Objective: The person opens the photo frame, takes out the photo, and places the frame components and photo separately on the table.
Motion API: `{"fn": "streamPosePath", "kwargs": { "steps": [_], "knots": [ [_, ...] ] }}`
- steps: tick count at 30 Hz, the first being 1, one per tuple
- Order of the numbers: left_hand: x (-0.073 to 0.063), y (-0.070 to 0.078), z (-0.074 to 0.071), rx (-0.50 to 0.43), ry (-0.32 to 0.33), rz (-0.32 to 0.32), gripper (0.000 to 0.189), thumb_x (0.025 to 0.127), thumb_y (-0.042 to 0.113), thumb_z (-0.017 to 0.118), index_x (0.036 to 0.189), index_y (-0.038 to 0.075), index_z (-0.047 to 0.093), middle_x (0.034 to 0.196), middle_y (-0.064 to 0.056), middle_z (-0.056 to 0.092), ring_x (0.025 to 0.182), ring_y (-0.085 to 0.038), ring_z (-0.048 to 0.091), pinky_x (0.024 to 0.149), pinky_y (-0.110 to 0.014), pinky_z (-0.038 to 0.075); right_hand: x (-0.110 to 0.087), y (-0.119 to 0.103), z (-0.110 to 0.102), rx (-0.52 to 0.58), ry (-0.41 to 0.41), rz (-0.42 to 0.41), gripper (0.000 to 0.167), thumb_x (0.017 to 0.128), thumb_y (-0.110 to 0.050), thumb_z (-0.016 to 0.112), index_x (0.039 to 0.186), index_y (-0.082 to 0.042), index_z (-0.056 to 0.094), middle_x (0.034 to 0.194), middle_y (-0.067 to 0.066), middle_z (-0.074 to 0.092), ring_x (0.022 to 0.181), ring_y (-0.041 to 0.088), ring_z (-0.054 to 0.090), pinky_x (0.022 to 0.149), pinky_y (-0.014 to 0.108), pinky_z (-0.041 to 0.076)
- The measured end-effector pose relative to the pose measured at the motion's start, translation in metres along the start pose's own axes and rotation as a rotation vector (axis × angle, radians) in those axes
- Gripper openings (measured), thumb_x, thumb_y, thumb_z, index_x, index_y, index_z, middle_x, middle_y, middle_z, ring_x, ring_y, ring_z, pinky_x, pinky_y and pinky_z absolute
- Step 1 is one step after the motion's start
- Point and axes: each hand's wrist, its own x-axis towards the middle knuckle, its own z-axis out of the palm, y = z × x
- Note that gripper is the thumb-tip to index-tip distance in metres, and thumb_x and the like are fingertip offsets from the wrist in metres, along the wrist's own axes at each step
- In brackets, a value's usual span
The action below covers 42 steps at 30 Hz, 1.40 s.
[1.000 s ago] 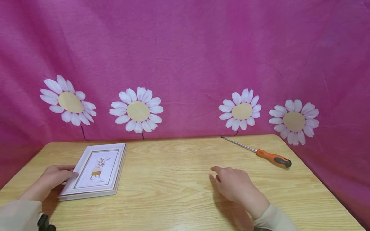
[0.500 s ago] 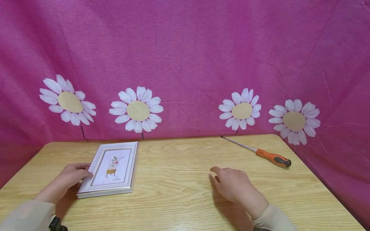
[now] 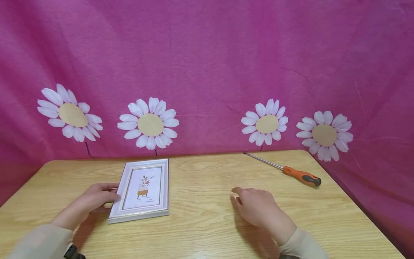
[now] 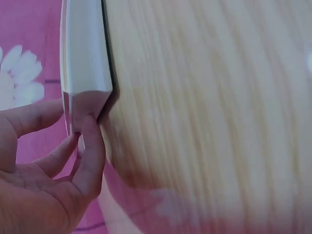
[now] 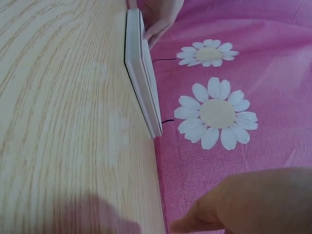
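A white picture frame [image 3: 164, 190] lies face up on the left half of the table, showing a print of a plant in an ochre pot on legs. My left hand [image 3: 92, 201] grips its left edge, thumb on the front border. In the left wrist view, the fingers [image 4: 92, 156] of that hand press the frame's side [image 4: 87, 53]. My right hand [image 3: 258, 207] hovers low over the table right of centre, holding nothing, fingers loosely bent and partly hidden. The right wrist view has this hand [image 5: 253, 202] at the bottom and the frame [image 5: 140, 73] beyond.
A screwdriver [image 3: 300, 176] with an orange and black handle lies at the back right of the wooden table [image 3: 200, 230], its tip near the far edge. Behind hangs a magenta cloth [image 3: 207, 72] printed with several white daisies.
My left hand has moved the picture frame to the right across the table, toward the middle. My right hand and the screwdriver have stayed in place, while the head view has shifted slightly.
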Motion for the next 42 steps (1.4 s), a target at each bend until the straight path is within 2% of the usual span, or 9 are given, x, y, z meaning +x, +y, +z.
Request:
{"fn": "streamPosePath", "kwargs": {
  "steps": [4,8,14,19,30,42],
  "knots": [
    [0.002,0.010,0.011,-0.002,-0.019,-0.009,0.066,0.090,0.006,0.067,0.141,-0.019,0.034,0.136,-0.037,0.045,0.098,-0.024,0.061,0.078,-0.041,0.059,0.002,0.001,0.000,-0.005,0.005,-0.007,0.024,0.098,-0.025,0.059,0.117,-0.013,0.068,0.098,0.005,0.072,0.096,0.028,0.069,0.069,0.051,0.053],
    [0.005,0.016,0.022,0.001,-0.011,-0.005,0.066,0.089,0.005,0.069,0.141,-0.017,0.035,0.135,-0.035,0.048,0.100,-0.025,0.060,0.079,-0.041,0.058,0.005,0.003,-0.001,-0.013,0.013,-0.019,0.023,0.098,-0.024,0.060,0.116,-0.013,0.069,0.096,0.005,0.072,0.093,0.028,0.069,0.067,0.050,0.053],
    [0.007,0.024,0.037,-0.017,0.013,0.024,0.062,0.088,0.002,0.068,0.138,-0.018,0.039,0.130,-0.035,0.052,0.096,-0.021,0.060,0.074,-0.036,0.059,0.007,0.005,-0.002,-0.013,-0.006,-0.032,0.023,0.098,-0.023,0.059,0.116,-0.012,0.068,0.097,0.006,0.072,0.094,0.028,0.069,0.069,0.051,0.053],
    [0.009,0.032,0.049,-0.021,0.015,0.039,0.059,0.088,0.000,0.068,0.136,-0.019,0.041,0.124,-0.033,0.054,0.097,-0.024,0.059,0.073,-0.038,0.059,0.009,0.006,-0.002,-0.009,-0.012,-0.033,0.023,0.098,-0.022,0.059,0.116,-0.012,0.068,0.099,0.007,0.073,0.096,0.029,0.069,0.072,0.052,0.053],
    [0.013,0.044,0.067,-0.046,0.023,0.029,0.057,0.088,-0.001,0.070,0.135,-0.018,0.043,0.121,-0.031,0.057,0.097,-0.024,0.060,0.074,-0.037,0.059,0.015,0.009,-0.002,-0.004,-0.027,-0.044,0.023,0.098,-0.022,0.058,0.117,-0.013,0.068,0.099,0.006,0.073,0.096,0.028,0.069,0.072,0.052,0.053],
    [0.017,0.056,0.087,-0.055,0.015,0.052,0.054,0.088,-0.003,0.069,0.133,-0.019,0.044,0.119,-0.030,0.057,0.097,-0.026,0.061,0.074,-0.040,0.059,0.015,0.010,-0.003,0.001,-0.034,-0.047,0.024,0.098,-0.022,0.060,0.118,-0.012,0.068,0.101,0.006,0.073,0.097,0.028,0.069,0.074,0.052,0.053]
  ]
}}
